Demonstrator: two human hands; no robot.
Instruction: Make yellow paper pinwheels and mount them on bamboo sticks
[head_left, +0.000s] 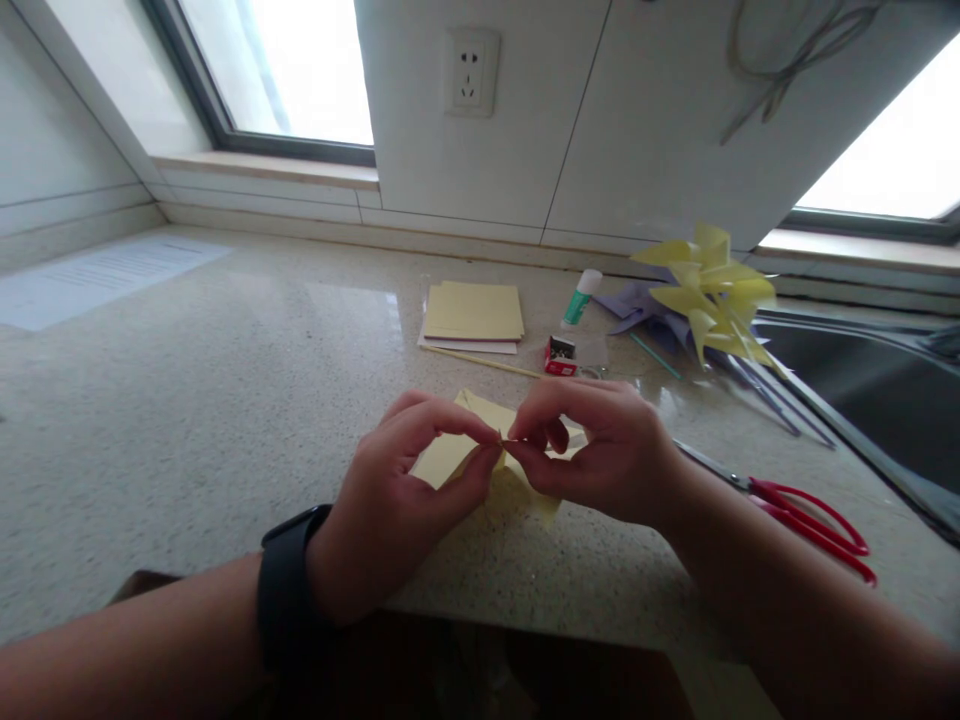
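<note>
Head view: the left hand (pixel 416 485) is clamping its thumb and index fingertip on the raised, gathered tip of a folded yellow paper (pixel 516 490), while the right hand (pixel 604 450) is pinching a slender piece (pixel 509 441) at the same point; whether this is a pin or a paper corner cannot be told. The yellow paper is sitting beneath the fingertips, near the front edge of the counter (pixel 262 380). Judging by its form, the shaping is standing partway: the folds are showing, but the centre is apparently depending on the fingers to stay together. A wooden stick (pixel 487 361) is lying just beyond, not yet joined to it.

Farther out, a red box (pixel 560 358) is holding small metal pieces, a stack of yellow sheets (pixel 476 310) is waiting unfolded, and a glue stick (pixel 581 298) is lying behind. Red-handled scissors (pixel 806 515) are resting beside the right forearm. Toward the sink (pixel 862 375), at least 1 yellow pinwheel (pixel 705 285) and 1 purple pinwheel (pixel 652 312) are lying, seemingly finished.

Labels: the box and the glue stick are bearing marks too small to read; a printed sheet (pixel 112 270) at far left is showing lines of illegible text. No brand is reading clearly.
</note>
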